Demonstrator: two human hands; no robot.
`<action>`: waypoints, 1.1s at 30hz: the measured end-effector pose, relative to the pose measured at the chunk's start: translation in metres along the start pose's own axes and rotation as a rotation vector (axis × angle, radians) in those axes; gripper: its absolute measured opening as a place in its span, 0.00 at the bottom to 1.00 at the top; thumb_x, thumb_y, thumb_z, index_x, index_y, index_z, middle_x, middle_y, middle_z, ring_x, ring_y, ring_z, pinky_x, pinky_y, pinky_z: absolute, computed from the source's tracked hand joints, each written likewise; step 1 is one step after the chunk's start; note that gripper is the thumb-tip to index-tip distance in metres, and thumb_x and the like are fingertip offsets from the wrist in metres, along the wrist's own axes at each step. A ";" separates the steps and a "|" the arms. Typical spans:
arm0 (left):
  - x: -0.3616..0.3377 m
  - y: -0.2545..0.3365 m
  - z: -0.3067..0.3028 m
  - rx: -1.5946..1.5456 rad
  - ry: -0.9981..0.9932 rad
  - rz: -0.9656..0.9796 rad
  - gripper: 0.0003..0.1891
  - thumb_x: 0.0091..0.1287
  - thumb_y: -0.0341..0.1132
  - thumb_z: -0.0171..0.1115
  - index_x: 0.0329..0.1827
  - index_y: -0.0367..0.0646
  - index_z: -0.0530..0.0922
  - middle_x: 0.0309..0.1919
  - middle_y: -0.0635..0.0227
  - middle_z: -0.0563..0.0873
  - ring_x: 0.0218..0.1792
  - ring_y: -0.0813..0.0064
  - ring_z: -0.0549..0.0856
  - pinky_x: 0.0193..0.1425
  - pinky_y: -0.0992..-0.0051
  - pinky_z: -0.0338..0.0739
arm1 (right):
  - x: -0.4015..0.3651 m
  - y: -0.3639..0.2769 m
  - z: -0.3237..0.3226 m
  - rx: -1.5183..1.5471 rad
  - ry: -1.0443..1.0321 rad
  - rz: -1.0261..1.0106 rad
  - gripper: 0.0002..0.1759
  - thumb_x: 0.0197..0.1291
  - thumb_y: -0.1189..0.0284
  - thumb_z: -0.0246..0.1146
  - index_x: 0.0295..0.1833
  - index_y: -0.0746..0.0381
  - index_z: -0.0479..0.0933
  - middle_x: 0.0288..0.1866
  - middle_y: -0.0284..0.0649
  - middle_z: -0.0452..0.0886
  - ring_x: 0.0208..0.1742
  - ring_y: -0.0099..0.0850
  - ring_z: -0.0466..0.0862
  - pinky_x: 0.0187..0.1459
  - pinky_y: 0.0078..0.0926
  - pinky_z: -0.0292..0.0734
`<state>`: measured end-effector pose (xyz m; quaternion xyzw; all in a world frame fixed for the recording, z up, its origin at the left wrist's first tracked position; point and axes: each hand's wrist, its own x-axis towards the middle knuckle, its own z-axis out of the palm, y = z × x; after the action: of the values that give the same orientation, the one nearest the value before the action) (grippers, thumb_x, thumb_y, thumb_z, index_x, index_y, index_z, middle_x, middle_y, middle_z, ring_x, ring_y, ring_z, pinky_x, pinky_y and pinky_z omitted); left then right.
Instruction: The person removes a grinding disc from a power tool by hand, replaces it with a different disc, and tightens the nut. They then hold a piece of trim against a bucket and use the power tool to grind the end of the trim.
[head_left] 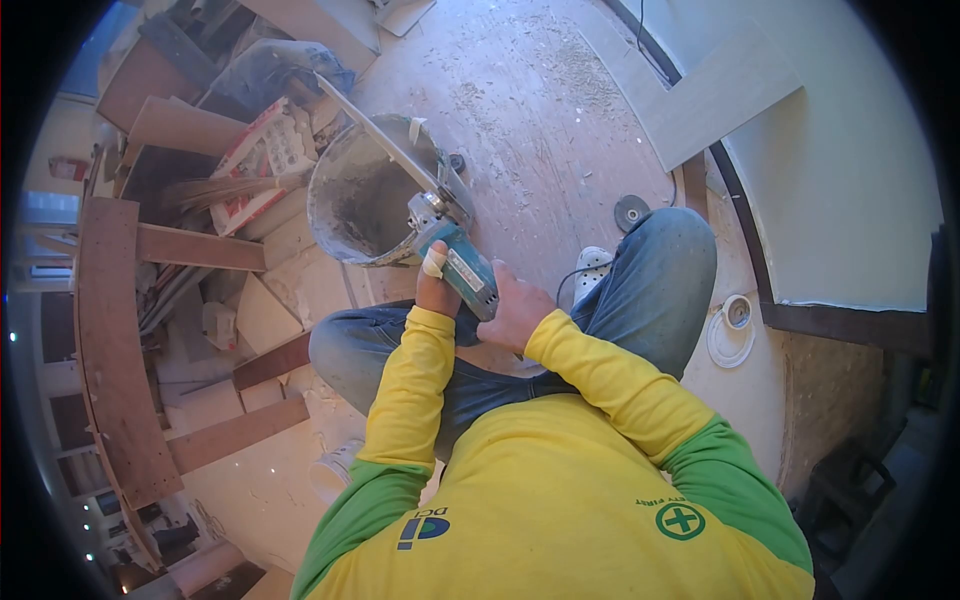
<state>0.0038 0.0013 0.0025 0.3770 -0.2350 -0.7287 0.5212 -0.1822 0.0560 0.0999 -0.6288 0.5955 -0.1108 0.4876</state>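
Observation:
Both hands are closed around a teal angle grinder (pixel 466 272) in front of my lap. My left hand (pixel 436 284), its thumb wrapped in pale tape, grips the side near the metal head. My right hand (pixel 518 303) wraps the rear end of the body, where a dark cord leads off. The grinder's head overlaps the right rim of a large, dust-coated bucket (pixel 325 215). From there a long, thin pale strip (pixel 385 140) slants up and left across the bucket's mouth.
A grey disc (pixel 631 212) lies on the dusty floor beyond my right knee. Nearby is a coiled white roll (pixel 733 335). A flat board (pixel 720 95) leans by the right wall. Left stand wooden frame pieces (pixel 120 350) and a red-and-white sack (pixel 265 160).

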 end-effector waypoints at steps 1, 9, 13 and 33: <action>-0.001 0.001 0.003 0.021 0.011 0.014 0.39 0.64 0.61 0.70 0.68 0.39 0.74 0.57 0.62 0.83 0.56 0.65 0.82 0.59 0.62 0.82 | 0.000 0.000 0.001 0.000 0.007 0.006 0.51 0.46 0.61 0.71 0.75 0.66 0.56 0.54 0.65 0.82 0.56 0.61 0.83 0.60 0.50 0.78; -0.001 -0.006 0.001 -0.030 0.026 0.001 0.39 0.65 0.62 0.67 0.68 0.39 0.74 0.57 0.60 0.83 0.54 0.65 0.83 0.59 0.63 0.81 | 0.009 0.002 0.003 0.009 0.015 -0.010 0.52 0.46 0.61 0.69 0.76 0.67 0.56 0.55 0.65 0.82 0.57 0.61 0.82 0.60 0.49 0.78; -0.005 -0.012 0.001 -0.084 0.026 0.012 0.39 0.66 0.63 0.66 0.68 0.39 0.74 0.56 0.60 0.83 0.54 0.63 0.84 0.62 0.62 0.80 | 0.015 0.003 0.008 0.022 0.009 -0.010 0.52 0.46 0.60 0.69 0.75 0.67 0.57 0.55 0.65 0.82 0.58 0.60 0.82 0.60 0.48 0.78; -0.003 -0.008 0.005 -0.028 0.056 0.052 0.43 0.65 0.69 0.63 0.69 0.38 0.73 0.56 0.60 0.83 0.54 0.63 0.83 0.62 0.62 0.79 | 0.009 0.007 0.007 -0.001 0.025 -0.039 0.51 0.45 0.61 0.70 0.74 0.70 0.58 0.53 0.66 0.82 0.56 0.61 0.83 0.59 0.49 0.79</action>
<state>-0.0043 0.0069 0.0002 0.3834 -0.2198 -0.7075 0.5515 -0.1798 0.0528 0.0873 -0.6390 0.5892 -0.1278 0.4777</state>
